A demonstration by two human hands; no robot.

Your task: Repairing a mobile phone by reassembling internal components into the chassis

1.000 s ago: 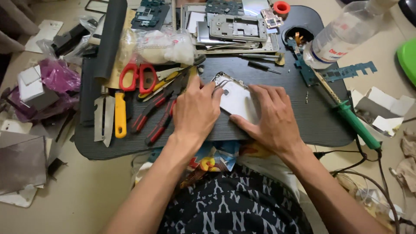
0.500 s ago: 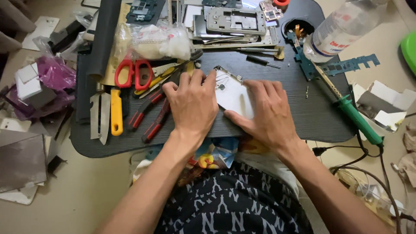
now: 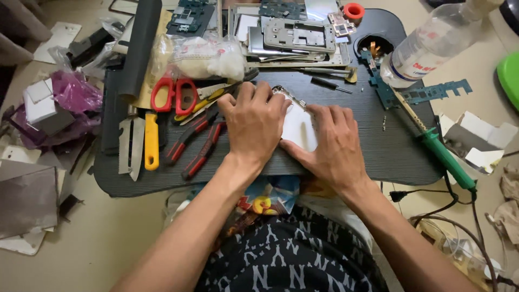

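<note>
A white phone body [image 3: 299, 125] with a metal rim lies flat on the dark lap table [image 3: 378, 157]. My left hand [image 3: 254, 124] presses down on its left side, fingers curled over the top edge. Gripping the phone's right side is my right hand [image 3: 336, 146], thumb against the lower edge. Both hands cover most of the phone; only a white middle strip and the top corner show.
Red-handled scissors [image 3: 173, 94], red pliers [image 3: 197, 143] and a yellow-handled blade [image 3: 151, 141] lie left of the hands. Phone frames and circuit boards [image 3: 297, 35] crowd the back. A clear plastic bottle [image 3: 432, 46] and a green soldering iron [image 3: 446, 159] are on the right.
Both hands stay pressed on the phone. They have shifted slightly, and the view has tilted a little; the phone remains in the same place on the table.
</note>
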